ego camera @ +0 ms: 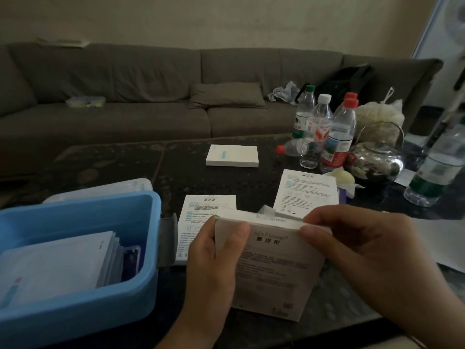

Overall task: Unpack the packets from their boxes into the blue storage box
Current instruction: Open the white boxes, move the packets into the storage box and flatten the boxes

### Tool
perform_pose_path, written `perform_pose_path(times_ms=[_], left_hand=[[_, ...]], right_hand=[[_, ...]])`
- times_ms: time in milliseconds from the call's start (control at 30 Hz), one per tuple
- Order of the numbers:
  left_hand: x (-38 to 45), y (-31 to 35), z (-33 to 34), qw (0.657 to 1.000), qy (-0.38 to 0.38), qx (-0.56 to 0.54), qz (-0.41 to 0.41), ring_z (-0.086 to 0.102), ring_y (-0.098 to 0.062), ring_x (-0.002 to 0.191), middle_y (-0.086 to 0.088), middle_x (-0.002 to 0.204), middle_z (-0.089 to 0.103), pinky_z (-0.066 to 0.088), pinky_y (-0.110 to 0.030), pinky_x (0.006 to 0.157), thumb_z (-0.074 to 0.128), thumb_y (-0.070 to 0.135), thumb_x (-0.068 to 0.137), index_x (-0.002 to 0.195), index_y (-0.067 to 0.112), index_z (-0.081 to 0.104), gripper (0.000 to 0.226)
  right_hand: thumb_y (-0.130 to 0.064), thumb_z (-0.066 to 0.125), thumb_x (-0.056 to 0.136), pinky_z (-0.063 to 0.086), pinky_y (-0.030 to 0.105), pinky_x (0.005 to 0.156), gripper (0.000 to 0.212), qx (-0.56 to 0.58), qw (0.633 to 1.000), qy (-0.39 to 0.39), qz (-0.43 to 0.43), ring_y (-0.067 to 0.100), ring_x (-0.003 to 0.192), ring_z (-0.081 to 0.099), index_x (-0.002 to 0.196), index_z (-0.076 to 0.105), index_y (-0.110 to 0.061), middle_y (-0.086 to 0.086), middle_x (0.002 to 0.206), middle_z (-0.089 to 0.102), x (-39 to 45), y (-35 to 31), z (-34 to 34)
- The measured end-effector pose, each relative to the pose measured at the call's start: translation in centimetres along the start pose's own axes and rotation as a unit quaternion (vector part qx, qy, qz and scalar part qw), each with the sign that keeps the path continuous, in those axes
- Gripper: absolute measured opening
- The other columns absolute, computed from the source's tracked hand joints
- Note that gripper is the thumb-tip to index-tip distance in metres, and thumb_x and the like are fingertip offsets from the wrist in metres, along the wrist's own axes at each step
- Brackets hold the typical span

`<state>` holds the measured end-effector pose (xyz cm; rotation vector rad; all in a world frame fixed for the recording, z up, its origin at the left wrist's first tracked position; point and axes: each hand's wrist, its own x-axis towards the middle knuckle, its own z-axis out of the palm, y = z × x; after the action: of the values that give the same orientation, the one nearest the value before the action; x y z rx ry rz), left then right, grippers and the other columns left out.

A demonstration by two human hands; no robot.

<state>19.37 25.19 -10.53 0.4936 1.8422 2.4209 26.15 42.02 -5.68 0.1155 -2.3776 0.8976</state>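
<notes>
I hold a white packet box (274,268) upright over the near edge of the dark table. My left hand (214,258) grips its left side, thumb across the front. My right hand (364,250) pinches the top flap at the box's right corner. The blue storage box (148,248) stands open at my left and holds several white packets (55,268). Two more white boxes lie flat behind the held one, one in the middle (201,210) and one to the right (307,195). A further white box (232,155) lies farther back.
Several plastic water bottles (337,137) and a shiny metal kettle (375,159) crowd the right of the table, with another bottle (437,170) at the far right. The storage box's clear lid (100,190) lies behind it. A grey sofa (151,96) runs along the far side.
</notes>
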Motion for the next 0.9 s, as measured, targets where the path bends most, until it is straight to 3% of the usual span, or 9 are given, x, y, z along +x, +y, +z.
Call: perform_pose_path(times_ms=[133, 300, 400, 533, 633, 733, 800, 833, 900], left_hand=[[-0.2, 0.0, 0.2, 1.000, 0.019, 0.009, -0.001, 0.069, -0.010, 0.086, 0.003, 0.091, 0.073, 0.053, -0.013, 0.067, 0.064, 0.050, 0.075, 0.086, 0.031, 0.068, 0.022], [-0.4, 0.2, 0.5, 0.998, 0.059, 0.003, -0.015, 0.066, 0.004, 0.084, 0.018, 0.087, 0.072, 0.048, -0.010, 0.065, 0.075, 0.063, 0.063, 0.085, 0.031, 0.070, 0.039], [-0.7, 0.5, 0.4, 0.999, 0.029, -0.008, -0.020, 0.067, 0.003, 0.085, 0.021, 0.089, 0.072, 0.051, -0.011, 0.066, 0.069, 0.058, 0.053, 0.082, 0.055, 0.069, 0.029], [-0.8, 0.7, -0.1, 0.999, 0.008, -0.032, -0.028, 0.070, -0.007, 0.083, 0.012, 0.085, 0.074, 0.052, -0.035, 0.079, 0.066, 0.049, 0.048, 0.079, 0.051, 0.071, 0.031], [-0.7, 1.0, -0.2, 0.999, 0.044, -0.019, -0.022, 0.067, -0.004, 0.081, 0.012, 0.082, 0.072, 0.046, -0.032, 0.078, 0.067, 0.035, 0.050, 0.078, 0.044, 0.073, 0.030], [-0.5, 1.4, 0.0, 0.999, 0.044, 0.015, 0.004, 0.063, -0.011, 0.076, 0.002, 0.073, 0.065, 0.045, -0.036, 0.077, 0.055, 0.025, 0.069, 0.070, 0.023, 0.068, 0.013], [-0.4, 1.2, 0.1, 0.999, 0.049, -0.003, -0.001, 0.063, -0.020, 0.081, -0.002, 0.074, 0.064, 0.049, -0.044, 0.081, 0.051, 0.028, 0.076, 0.070, 0.018, 0.067, 0.020], [-0.4, 1.0, 0.0, 0.998, 0.054, -0.010, 0.005, 0.062, -0.024, 0.080, -0.004, 0.074, 0.063, 0.050, -0.044, 0.080, 0.050, 0.028, 0.078, 0.070, 0.017, 0.066, 0.021], [-0.4, 0.7, 0.2, 0.997, 0.064, -0.010, 0.030, 0.060, -0.020, 0.069, -0.004, 0.068, 0.059, 0.052, -0.030, 0.068, 0.050, 0.023, 0.084, 0.067, 0.015, 0.062, 0.022]], right_hand=[[-0.051, 0.053, 0.089, 0.048, 0.002, 0.059, 0.020, -0.102, 0.993, -0.027, -0.060, -0.008, 0.086, 0.062, 0.091, 0.067, -0.037, -0.029, 0.083, 0.064, -0.2, -0.1, -0.4], [-0.042, 0.048, 0.090, 0.046, 0.007, 0.059, 0.024, -0.154, 0.984, 0.000, -0.090, 0.001, 0.074, 0.061, 0.084, 0.069, -0.033, -0.023, 0.071, 0.064, -0.4, -1.1, -0.1], [-0.047, 0.049, 0.093, 0.041, 0.005, 0.050, 0.033, -0.063, 0.998, -0.012, 0.007, -0.002, 0.057, 0.060, 0.071, 0.068, -0.031, -0.018, 0.057, 0.064, -0.2, -1.6, 0.1], [-0.041, 0.055, 0.086, 0.043, 0.010, 0.044, 0.034, 0.123, 0.974, -0.051, 0.183, 0.003, 0.044, 0.055, 0.063, 0.072, -0.023, -0.005, 0.056, 0.067, 1.0, -0.8, 0.4], [-0.052, 0.051, 0.084, 0.045, 0.011, 0.047, 0.034, 0.123, 0.981, -0.009, 0.149, 0.008, 0.052, 0.061, 0.069, 0.070, -0.029, -0.005, 0.058, 0.067, 0.4, -0.3, 1.2], [-0.059, 0.043, 0.090, 0.043, 0.009, 0.054, 0.050, 0.179, 0.978, 0.029, 0.105, 0.005, 0.051, 0.057, 0.068, 0.069, -0.022, -0.001, 0.055, 0.063, -0.9, 0.4, 1.9], [-0.059, 0.042, 0.093, 0.051, 0.023, 0.064, 0.055, 0.201, 0.962, -0.035, 0.184, 0.010, 0.059, 0.062, 0.071, 0.071, -0.019, 0.004, 0.064, 0.068, -1.0, 1.8, 2.7], [-0.053, 0.047, 0.095, 0.055, 0.034, 0.069, 0.047, 0.184, 0.952, -0.086, 0.228, 0.015, 0.066, 0.066, 0.072, 0.072, -0.019, 0.005, 0.069, 0.070, -1.0, 2.8, 3.3], [-0.036, 0.061, 0.092, 0.057, 0.041, 0.078, 0.022, 0.095, 0.943, -0.198, 0.251, 0.014, 0.075, 0.069, 0.078, 0.073, -0.023, -0.001, 0.079, 0.073, -0.9, 4.6, 4.5]])
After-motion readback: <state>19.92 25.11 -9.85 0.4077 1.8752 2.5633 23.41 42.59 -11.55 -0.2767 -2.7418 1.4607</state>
